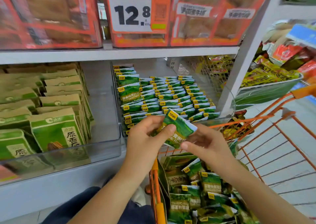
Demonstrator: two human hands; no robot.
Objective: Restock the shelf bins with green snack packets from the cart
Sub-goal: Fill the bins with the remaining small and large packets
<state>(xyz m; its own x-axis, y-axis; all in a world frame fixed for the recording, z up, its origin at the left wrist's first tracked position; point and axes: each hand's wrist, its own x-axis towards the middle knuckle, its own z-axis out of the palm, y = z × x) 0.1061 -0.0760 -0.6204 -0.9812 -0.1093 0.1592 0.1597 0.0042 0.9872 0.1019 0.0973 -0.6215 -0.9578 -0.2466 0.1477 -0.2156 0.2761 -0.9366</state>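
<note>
Both of my hands hold a small stack of green snack packets (177, 128) just in front of the clear shelf bin (230, 93). My left hand (147, 138) grips the stack from the left, thumb on top. My right hand (203, 143) pinches its lower right edge. The bin holds several neat rows of the same green packets (171, 95), standing on edge. Below my hands, the orange wire cart (266, 121) carries a loose pile of more green packets (201, 193).
A neighbouring clear bin (102, 143) to the left holds larger green-and-tan bags (56, 129). The shelf above carries red boxed goods and a 12.8 price tag (131, 9). Yellow and red snack bags (266, 74) fill bins at the right. My knees are below.
</note>
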